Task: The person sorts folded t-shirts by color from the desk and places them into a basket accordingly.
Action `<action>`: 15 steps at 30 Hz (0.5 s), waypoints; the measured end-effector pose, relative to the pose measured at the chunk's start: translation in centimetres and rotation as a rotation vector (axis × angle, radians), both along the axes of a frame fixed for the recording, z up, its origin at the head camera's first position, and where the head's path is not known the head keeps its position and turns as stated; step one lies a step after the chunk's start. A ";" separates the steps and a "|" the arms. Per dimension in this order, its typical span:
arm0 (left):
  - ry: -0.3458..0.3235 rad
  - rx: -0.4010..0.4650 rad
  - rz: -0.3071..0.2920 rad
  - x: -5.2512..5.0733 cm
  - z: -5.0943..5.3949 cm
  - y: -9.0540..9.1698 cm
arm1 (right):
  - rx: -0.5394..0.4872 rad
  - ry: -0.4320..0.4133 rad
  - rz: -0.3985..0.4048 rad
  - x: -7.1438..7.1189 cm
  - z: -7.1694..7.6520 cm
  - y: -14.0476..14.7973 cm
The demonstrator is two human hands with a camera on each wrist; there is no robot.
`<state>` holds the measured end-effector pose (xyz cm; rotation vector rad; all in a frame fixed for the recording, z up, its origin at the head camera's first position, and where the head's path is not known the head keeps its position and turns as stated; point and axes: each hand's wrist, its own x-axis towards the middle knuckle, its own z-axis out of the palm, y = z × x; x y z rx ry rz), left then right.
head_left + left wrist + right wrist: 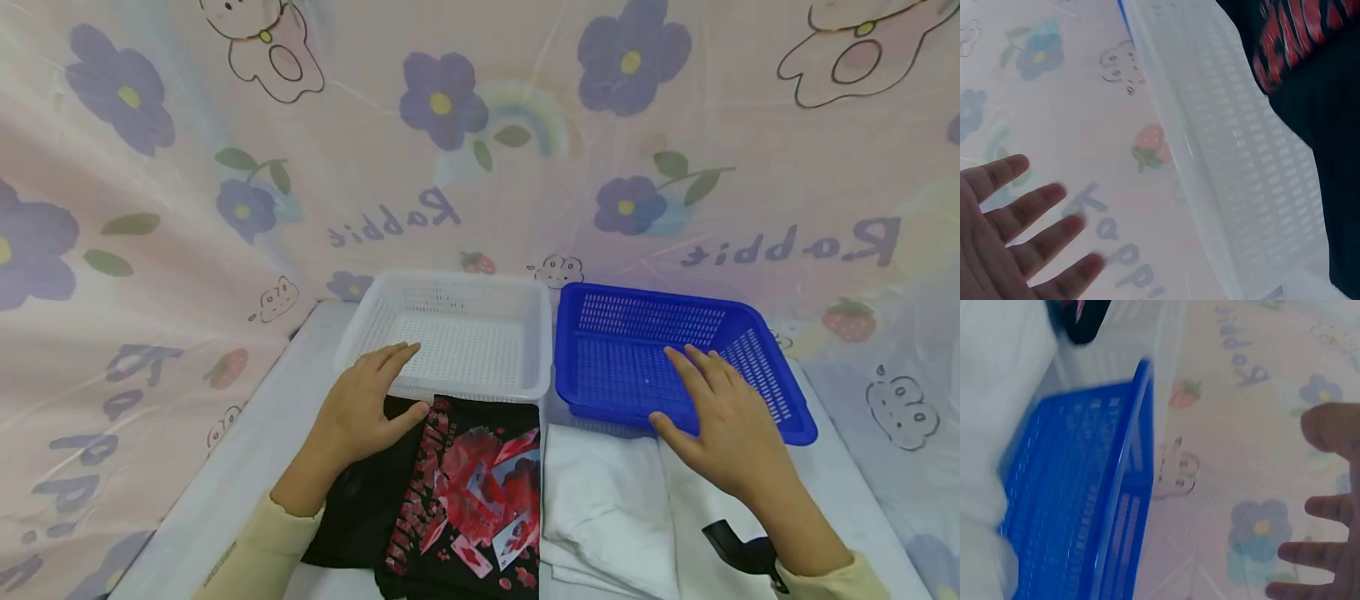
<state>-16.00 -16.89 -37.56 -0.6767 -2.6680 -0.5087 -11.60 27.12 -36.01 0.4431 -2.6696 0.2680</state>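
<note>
Ideally, the left hand (363, 421) and right hand (729, 435), spread wide and empty, should support the printed garment (480, 487) from beneath.

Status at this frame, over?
Left hand, right hand: holding nothing. Black printed garment lies near white basket, white cloth near blue basket. No obstruction visible.

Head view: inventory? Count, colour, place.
White basket: 1, white, back row, left
Blue basket: 1, blue, back row, right
Printed cloth: 1, black with red print, before white basket
Plain cloth: 1 stretch, black, left of printed cloth
Folded cloth: 1, white, before blue basket
Pale cloth: 1 stretch, off-white, beside folded cloth
Table: 1, white, underneath
Backdrop: 1, pinkish, flower-printed, around table
Strap: 1, black, right wrist
Sleeves: 2, pale yellow, on forearms
Left hand: 1, by white basket
Right hand: 1, by blue basket
</note>
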 end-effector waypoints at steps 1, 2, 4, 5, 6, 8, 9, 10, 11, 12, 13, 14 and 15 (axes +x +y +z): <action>-0.017 0.022 -0.004 0.4 0.0 0.0 | -0.028 0.012 0.010 0.2 0.1 -0.3; -0.036 0.041 -0.005 0.9 0.0 0.1 | -0.061 0.016 0.021 0.4 0.1 -0.7; -0.072 0.067 -0.005 1.6 -0.1 0.1 | -0.129 0.003 0.042 1.0 0.1 -1.4; -0.094 0.077 0.001 2.1 -0.2 0.1 | -0.161 -0.011 0.049 1.3 0.1 -1.8; -0.114 0.090 0.003 2.4 -0.3 0.1 | -0.191 -0.030 0.055 1.5 0.0 -2.1; -0.150 0.110 0.013 3.0 -0.6 0.0 | -0.245 -0.075 0.068 2.0 -0.2 -2.7; -0.164 0.120 0.016 3.2 -0.8 -0.1 | -0.266 -0.096 0.072 2.2 -0.3 -3.0; -0.179 0.130 0.020 3.4 -1.0 -0.2 | -0.285 -0.113 0.078 2.4 -0.5 -3.3; -0.196 0.138 0.025 3.5 -1.2 -0.3 | -0.298 -0.128 0.083 2.6 -0.7 -3.5; -0.211 0.143 0.030 3.7 -1.4 -0.4 | -0.308 -0.140 0.089 2.7 -1.0 -3.8; -0.228 0.150 0.032 3.8 -1.7 -0.6 | -0.313 -0.145 0.098 2.8 -1.3 -4.1; -0.248 0.156 0.032 3.9 -1.9 -0.7 | -0.316 -0.150 0.105 2.8 -1.6 -4.3; -0.271 0.165 0.032 4.0 -2.2 -0.8 | -0.322 -0.154 0.114 2.9 -1.9 -4.6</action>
